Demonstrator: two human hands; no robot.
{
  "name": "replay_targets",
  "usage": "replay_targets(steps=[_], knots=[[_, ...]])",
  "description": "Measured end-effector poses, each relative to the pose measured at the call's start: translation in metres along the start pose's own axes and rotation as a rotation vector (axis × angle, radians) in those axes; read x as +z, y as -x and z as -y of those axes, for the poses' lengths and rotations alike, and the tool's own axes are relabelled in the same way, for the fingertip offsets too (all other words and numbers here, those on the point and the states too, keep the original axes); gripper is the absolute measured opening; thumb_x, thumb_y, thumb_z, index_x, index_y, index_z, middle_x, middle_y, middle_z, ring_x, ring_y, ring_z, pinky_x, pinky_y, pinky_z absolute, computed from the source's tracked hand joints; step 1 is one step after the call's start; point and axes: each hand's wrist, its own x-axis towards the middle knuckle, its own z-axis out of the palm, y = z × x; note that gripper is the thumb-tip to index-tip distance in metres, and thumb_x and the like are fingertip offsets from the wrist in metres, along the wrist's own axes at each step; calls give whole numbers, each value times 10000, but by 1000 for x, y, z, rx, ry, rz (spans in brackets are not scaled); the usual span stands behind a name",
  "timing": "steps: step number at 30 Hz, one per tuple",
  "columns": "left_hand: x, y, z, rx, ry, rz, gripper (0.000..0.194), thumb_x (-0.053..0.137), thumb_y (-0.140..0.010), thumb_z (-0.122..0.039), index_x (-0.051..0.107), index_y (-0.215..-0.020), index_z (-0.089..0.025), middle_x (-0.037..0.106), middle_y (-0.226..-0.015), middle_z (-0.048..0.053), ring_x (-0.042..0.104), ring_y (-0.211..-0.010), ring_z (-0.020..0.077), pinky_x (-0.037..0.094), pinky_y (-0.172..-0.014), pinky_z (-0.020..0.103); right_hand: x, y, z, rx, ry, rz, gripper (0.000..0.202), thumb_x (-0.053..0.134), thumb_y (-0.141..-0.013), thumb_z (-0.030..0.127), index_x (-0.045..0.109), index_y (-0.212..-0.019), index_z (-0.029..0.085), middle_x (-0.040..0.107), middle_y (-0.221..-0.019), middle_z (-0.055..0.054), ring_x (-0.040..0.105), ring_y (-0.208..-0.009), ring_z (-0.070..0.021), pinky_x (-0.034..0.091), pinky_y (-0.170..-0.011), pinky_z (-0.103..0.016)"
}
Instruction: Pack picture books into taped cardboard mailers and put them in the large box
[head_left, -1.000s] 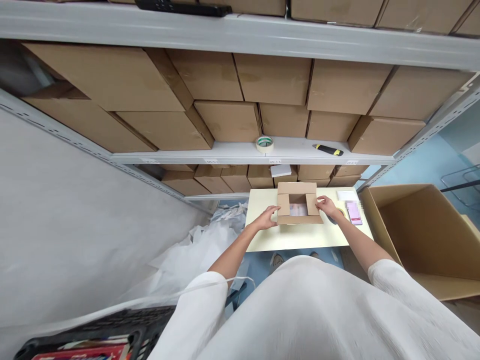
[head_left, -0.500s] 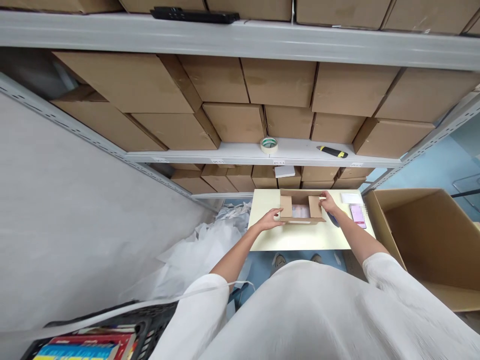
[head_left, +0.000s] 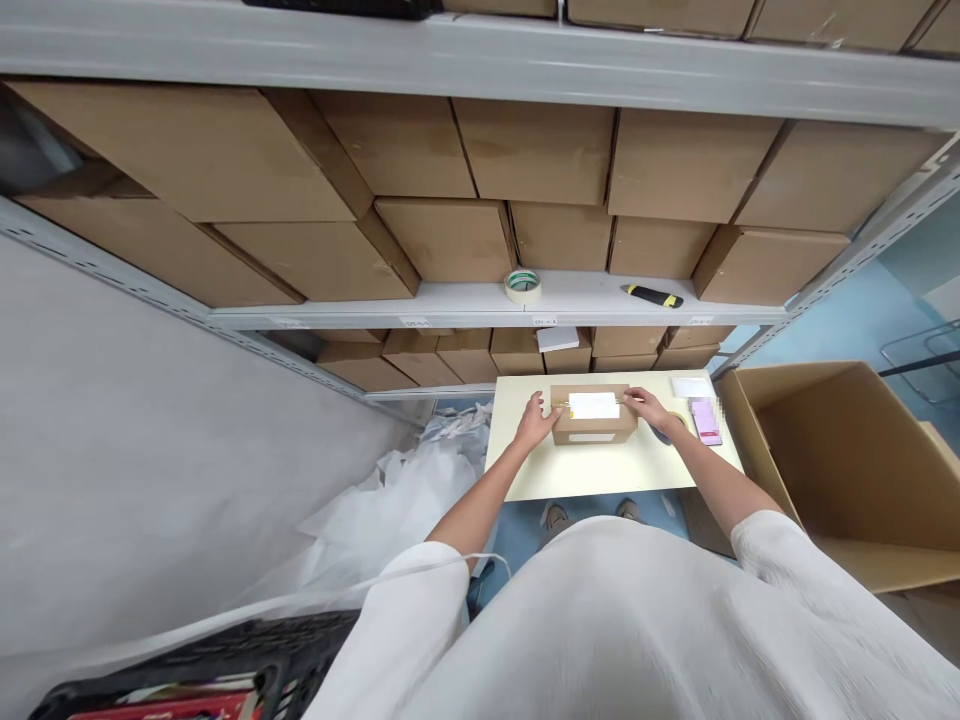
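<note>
On the pale yellow table sits a small brown cardboard box, its top flaps folded down. One white label lies across the top, and another white strip is on its front face. My left hand is at the box's left end, fingers spread and raised, the thumb touching the top edge. At the right end, my right hand has its fingertips closed on the top edge of the box. Partly hidden by my right wrist is a dark blue and yellow ring-shaped roll.
A phone and a white card lie at the table's right. Beside it stands a large open carton. The shelf ahead holds boxes, a tape roll and a utility knife. White wrapping is heaped at left.
The box's flaps went from standing open, with contents showing, to folded shut with a white label on top. My left hand moved up along the left end; the view shifted slightly.
</note>
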Motion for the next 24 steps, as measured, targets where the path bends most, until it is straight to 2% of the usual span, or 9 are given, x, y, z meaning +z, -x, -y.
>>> replay_targets(steps=[2,4,7,9,12,15,19,24], knots=[[2,0,-10,68,-160,-44,753,683,-962,-397,382,-1628,-217,485,-1616,216,515,-1467,365,452,-1181,512,4,-1,-4,3,9,-7,447,708,-872,518,676,-1232,255,705,-1378,-98,705,-1083,-239,594,-981,-413],[4,4,-20,200,-317,-48,649,656,-959,-296,480,-1581,-239,445,-1658,193,404,-1553,389,365,-1250,557,7,-2,-7,-5,38,-26,439,732,-832,431,662,-1232,263,695,-1383,-89,695,-1073,-240,588,-1013,-442],[11,13,-33,421,-424,57,521,566,-987,-215,586,-1506,-266,448,-1667,160,357,-1582,372,281,-1301,571,13,-2,-10,-20,99,-70,411,702,-833,362,653,-1232,277,704,-1349,-76,683,-1097,-252,581,-1038,-463],[18,18,-38,487,-441,143,516,567,-1003,-256,586,-1518,-256,463,-1656,168,376,-1567,381,273,-1304,577,18,-1,-10,-7,127,-92,414,673,-852,344,646,-1259,273,703,-1346,-81,680,-1121,-257,577,-1048,-463],[30,23,-39,472,-479,214,602,628,-992,-347,532,-1579,-246,466,-1662,177,376,-1562,411,262,-1306,589,22,2,-13,-21,131,-107,438,639,-893,361,634,-1321,266,679,-1404,-90,671,-1165,-257,569,-1065,-454],[38,27,-36,452,-509,223,642,604,-1005,-346,477,-1625,-237,439,-1695,173,339,-1591,405,228,-1324,576,18,11,-27,-17,106,-162,455,587,-940,416,630,-1365,258,659,-1435,-105,677,-1172,-261,575,-1055,-453],[40,27,-35,441,-500,225,643,586,-1012,-337,468,-1636,-229,427,-1708,173,322,-1605,400,210,-1336,561,-8,32,-64,95,187,-293,379,590,-926,401,700,-1240,219,715,-1291,-135,649,-1228,-330,524,-1102,-511],[40,23,-36,452,-584,211,627,564,-1034,-373,480,-1633,-206,441,-1695,186,363,-1583,400,248,-1329,546,-36,53,-102,254,339,-262,364,666,-899,337,719,-1222,177,700,-1306,-172,608,-1247,-387,495,-1008,-468]])
